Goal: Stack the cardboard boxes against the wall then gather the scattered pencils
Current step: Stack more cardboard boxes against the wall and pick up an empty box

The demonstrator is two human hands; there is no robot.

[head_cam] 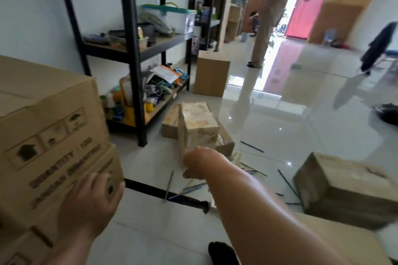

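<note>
A stack of large printed cardboard boxes [49, 127] stands at the left by the white wall. My left hand [90, 202] rests on the front of the stack near its lower corner, fingers spread. My right hand [198, 163] reaches forward and grips the near end of a pale taped box [198, 127], which is tilted up over smaller boxes [170, 125] on the floor. Several pencils [185, 189] lie scattered on the tiles around and beyond my right arm. Another brown box [344, 187] sits at the right.
A black metal shelf rack [131, 54] full of clutter lines the wall. A tall carton [212, 73] stands past it. A person [269, 17] stands in the bright doorway. A chair with dark clothing [379, 49] is at the far right on the glossy floor.
</note>
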